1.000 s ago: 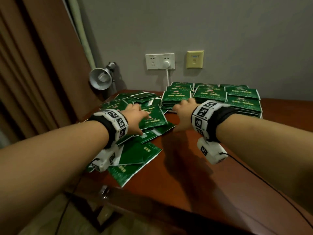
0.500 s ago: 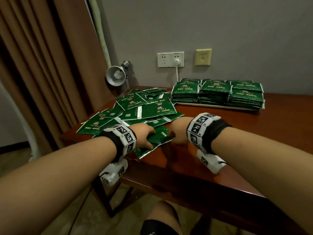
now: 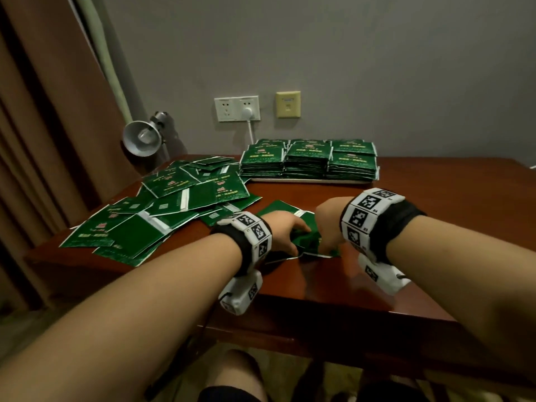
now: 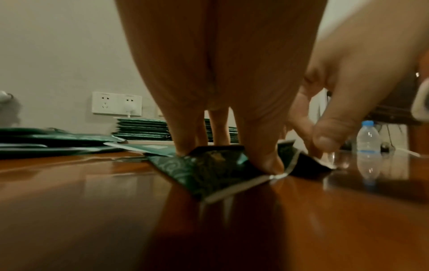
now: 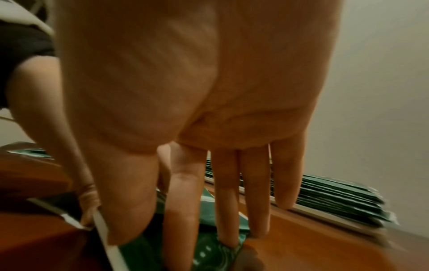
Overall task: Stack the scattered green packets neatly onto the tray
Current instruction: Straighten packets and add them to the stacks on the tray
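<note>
Table (image 3: 420,227): reddish wood, pushed up against a grey wall.
Scattered packets (image 3: 174,207): loose green heap on the left side.
Tray (image 3: 307,179): at the back, loaded with neat green stacks.
Held packets (image 3: 307,239): small bunch near the front edge, between both hands.
Left hand (image 3: 282,232): thumb and fingers clamped on that bunch.
Right hand (image 3: 329,227): pinched onto the same bunch, fingertips pointing down.

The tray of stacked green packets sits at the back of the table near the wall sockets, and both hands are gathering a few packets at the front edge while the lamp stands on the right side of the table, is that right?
Not quite: the lamp stands at the table's back left corner, as the head view shows. The rest holds: the tray of stacked packets sits below the wall sockets, and the left hand and right hand are both on a few packets near the front edge.
</note>
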### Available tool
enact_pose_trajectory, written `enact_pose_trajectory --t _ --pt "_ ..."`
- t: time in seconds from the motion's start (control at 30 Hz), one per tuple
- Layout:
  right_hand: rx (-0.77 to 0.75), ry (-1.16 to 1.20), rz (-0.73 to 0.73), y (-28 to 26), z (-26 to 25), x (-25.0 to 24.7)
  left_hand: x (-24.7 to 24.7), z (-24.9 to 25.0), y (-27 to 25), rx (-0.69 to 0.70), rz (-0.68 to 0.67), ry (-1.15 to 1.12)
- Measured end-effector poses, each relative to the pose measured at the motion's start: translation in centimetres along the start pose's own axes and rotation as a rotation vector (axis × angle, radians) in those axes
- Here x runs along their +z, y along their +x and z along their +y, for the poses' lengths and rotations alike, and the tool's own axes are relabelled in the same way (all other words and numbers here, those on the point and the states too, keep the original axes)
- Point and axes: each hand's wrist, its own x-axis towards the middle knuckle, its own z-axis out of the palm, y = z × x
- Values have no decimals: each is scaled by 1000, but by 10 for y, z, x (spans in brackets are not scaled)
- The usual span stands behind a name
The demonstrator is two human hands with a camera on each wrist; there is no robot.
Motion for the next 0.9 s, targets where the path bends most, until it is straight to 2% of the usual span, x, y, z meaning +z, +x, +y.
enact_pose_trajectory --t 0.1,0.37,0.53,0.6,0.7,0.9 --pt "-4 60 -36 -8 7 4 -2 6 13 1 -5 -9" --pt "25 167 134 4 3 8 2 -5 23 -43 17 -110" --pt "13 166 133 5 0 7 4 -1 28 -119 32 -189" --pt "3 145 111 3 -1 7 6 -1 30 -169 36 -147" --pt "-1 157 159 1 0 10 9 -4 32 -223 41 -39" --pt "19 139 163 4 -3 9 10 1 30 -269 52 1"
